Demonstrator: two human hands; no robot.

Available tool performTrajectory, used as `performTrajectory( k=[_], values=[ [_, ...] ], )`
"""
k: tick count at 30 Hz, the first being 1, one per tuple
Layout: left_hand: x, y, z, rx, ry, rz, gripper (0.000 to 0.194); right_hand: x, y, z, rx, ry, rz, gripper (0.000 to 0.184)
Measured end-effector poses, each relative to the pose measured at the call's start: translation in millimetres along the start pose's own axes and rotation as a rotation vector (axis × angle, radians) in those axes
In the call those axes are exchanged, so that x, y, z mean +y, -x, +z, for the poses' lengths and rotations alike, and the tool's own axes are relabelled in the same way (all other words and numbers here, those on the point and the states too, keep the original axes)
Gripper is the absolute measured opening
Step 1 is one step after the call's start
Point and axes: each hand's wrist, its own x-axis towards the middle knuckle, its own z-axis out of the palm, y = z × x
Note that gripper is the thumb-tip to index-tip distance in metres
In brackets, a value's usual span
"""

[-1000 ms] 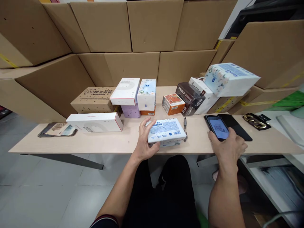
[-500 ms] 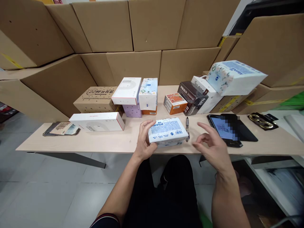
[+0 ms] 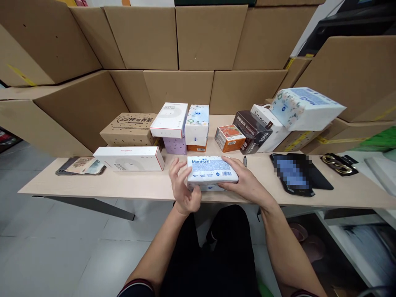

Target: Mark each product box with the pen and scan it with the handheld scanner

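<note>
A white and blue tissue pack (image 3: 210,170) marked "Manhua" is at the table's front edge, its printed side facing up. My right hand (image 3: 244,179) grips its right end, thumb on the near side and fingers over the far edge. At the left end my left hand (image 3: 184,187) is open, fingers spread and curved beside the pack; whether a fingertip touches it I cannot tell. Just beyond my right hand the tip of a pen (image 3: 245,161) shows, the rest hidden.
Behind stand a white power bank box (image 3: 169,119), a flowered tissue pack (image 3: 197,123), an orange box (image 3: 229,138) and a dark brown box (image 3: 252,132). A long white box (image 3: 130,159) lies left. To the right are a tablet (image 3: 292,173) and gold rings (image 3: 338,163). Cardboard walls enclose the table's back.
My right hand has moved left and taken hold of the tissue pack's right end. My left hand has loosened from the left end, and the pack has shifted slightly left. The view tilted slightly.
</note>
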Motion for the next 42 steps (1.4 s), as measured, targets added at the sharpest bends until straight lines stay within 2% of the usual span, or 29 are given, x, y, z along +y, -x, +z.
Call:
performTrajectory(
  k=[1,3,4,6,8,11,13,15,18,20,22,24,27,30,34,38,42],
  values=[
    [-1,8,0.0,0.042,-0.091,0.081,0.057,-3,-3,4,0.018,-0.006,0.003,0.082],
    [-5,25,-0.1,-0.003,-0.223,0.218,0.050,-11,-11,14,0.048,-0.012,0.005,0.081],
    [-7,32,-0.2,-0.069,-0.226,0.277,0.044,-15,-17,19,0.059,-0.016,0.001,0.080],
    [-9,36,-0.4,-0.205,-0.158,0.308,0.038,-24,-28,31,0.068,-0.040,-0.008,0.078],
    [-5,30,-0.8,-0.246,-0.084,0.316,0.037,-31,-38,44,0.085,-0.095,-0.004,0.076],
    [6,8,-0.4,-0.198,-0.039,0.314,0.038,-34,-45,58,0.116,-0.259,0.018,0.068],
    [13,-6,1.1,-0.188,-0.013,0.214,0.031,-30,-45,58,0.138,-0.359,0.025,0.060],
    [15,-16,3.4,-0.223,0.022,-0.012,0.018,-22,-44,48,0.209,-0.339,0.032,0.051],
    [13,-21,7.5,-0.309,0.094,-0.439,0.013,-5,-48,21,0.350,-0.102,0.060,0.040],
    [10,-21,10.0,-0.358,0.124,-0.610,0.012,3,-54,3,0.387,0.107,0.095,0.043],
    [9,-20,11.9,-0.400,0.120,-0.656,0.011,8,-64,-8,0.398,0.323,0.176,0.051],
    [9,-19,13.0,-0.428,0.089,-0.635,0.010,10,-77,-11,0.385,0.490,0.299,0.059],
    [10,-18,13.4,-0.463,0.045,-0.590,0.010,11,-94,-8,0.339,0.578,0.420,0.058],
    [12,-19,12.4,-0.490,0.037,-0.558,0.010,11,-101,-3,0.390,0.590,0.411,0.047],
    [13,-20,10.8,-0.529,0.039,-0.519,0.012,5,-85,0,0.452,0.616,0.357,0.048],
    [13,-19,10.9,-0.530,0.076,-0.511,0.018,-14,-36,10,0.436,0.548,0.236,0.058],
    [13,-21,10.7,-0.548,0.142,-0.542,0.038,-30,12,17,0.390,0.412,0.194,0.059]
  ],
)
